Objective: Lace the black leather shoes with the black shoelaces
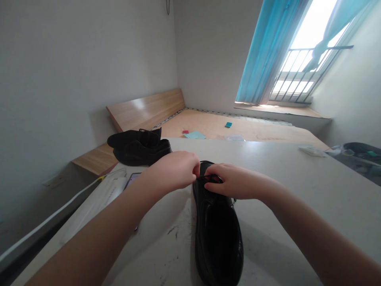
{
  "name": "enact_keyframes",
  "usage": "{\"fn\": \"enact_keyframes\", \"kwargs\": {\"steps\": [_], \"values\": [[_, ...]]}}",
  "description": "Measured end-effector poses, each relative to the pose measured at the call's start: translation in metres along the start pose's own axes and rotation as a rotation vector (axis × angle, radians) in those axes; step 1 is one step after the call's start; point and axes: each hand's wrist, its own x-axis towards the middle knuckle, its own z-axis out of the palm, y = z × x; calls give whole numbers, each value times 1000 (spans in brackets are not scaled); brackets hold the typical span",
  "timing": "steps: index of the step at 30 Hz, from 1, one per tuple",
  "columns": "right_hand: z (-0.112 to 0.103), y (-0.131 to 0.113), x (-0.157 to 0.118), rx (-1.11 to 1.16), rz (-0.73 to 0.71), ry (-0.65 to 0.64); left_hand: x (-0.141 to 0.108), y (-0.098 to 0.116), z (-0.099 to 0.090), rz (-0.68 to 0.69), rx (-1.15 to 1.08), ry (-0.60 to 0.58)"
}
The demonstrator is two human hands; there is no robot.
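Observation:
A black shoe (pixel 218 234) stands on the white table (pixel 166 254), its opening toward me and its toe pointing away. At the left side of the lacing, my left hand (pixel 181 169) is closed, with its fingertips pinched by the black shoelace (pixel 205 162). My right hand (pixel 229 180) lies over the right side of the lacing, thumb and fingers curled round a loop of the lace. The two hands almost meet above the front of the shoe. Their fingertips partly hide the lace.
More black shoes (pixel 137 149) sit at the table's back left. A phone (pixel 132 179) and a clear plastic packet (pixel 104 198) lie left, near a white cable (pixel 59 212). Beyond stands a bed (pixel 262 129) with small papers. A dark bin (pixel 361 153) is at the right.

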Motion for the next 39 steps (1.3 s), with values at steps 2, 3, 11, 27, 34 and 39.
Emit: {"fn": "enact_keyframes", "kwargs": {"steps": [2, 3, 11, 27, 34, 39], "values": [[0, 0, 0, 7, -5, 7, 0, 2, 1, -11, 2, 17], [0, 0, 0, 11, -6, 15, 0, 2, 2, -19, 2, 19], [4, 5, 6, 155, -6, 23, 5, 1, 6, -24, 7, -51], [10, 3, 6, -22, -10, 253, 0, 1, 7, -8, -8, -145], [-24, 4, -9, 263, -106, 792, -13, -5, -9, -198, 223, -142], [-27, -15, -28, 544, -290, 903, -17, -14, -14, -149, 119, -62]]}}
